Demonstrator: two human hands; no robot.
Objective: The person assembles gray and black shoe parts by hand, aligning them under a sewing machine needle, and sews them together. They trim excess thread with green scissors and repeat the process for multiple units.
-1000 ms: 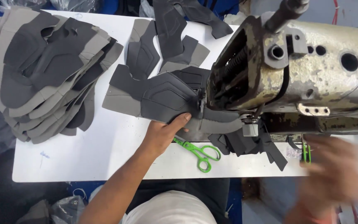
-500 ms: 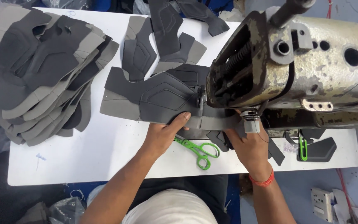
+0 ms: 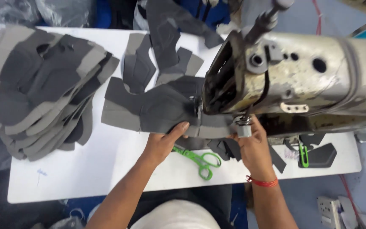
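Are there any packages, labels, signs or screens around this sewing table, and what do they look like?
No screens, signs or printed packages show.
Crumpled clear plastic bags: top left, behind the white table.
Small blue pen mark: on the table's near left edge, too small to make out.
White wall socket: bottom right, square.

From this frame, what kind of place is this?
Probably a sewing workshop, maybe for footwear: a worn industrial sewing machine, a stack of cut grey pieces on a white table, and green scissors beside the left hand.

You sit in a sewing workshop: a worn cream industrial sewing machine point(image 3: 301, 80), stacked grey cut fabric pieces point(image 3: 43, 89) on a white table point(image 3: 106, 178).
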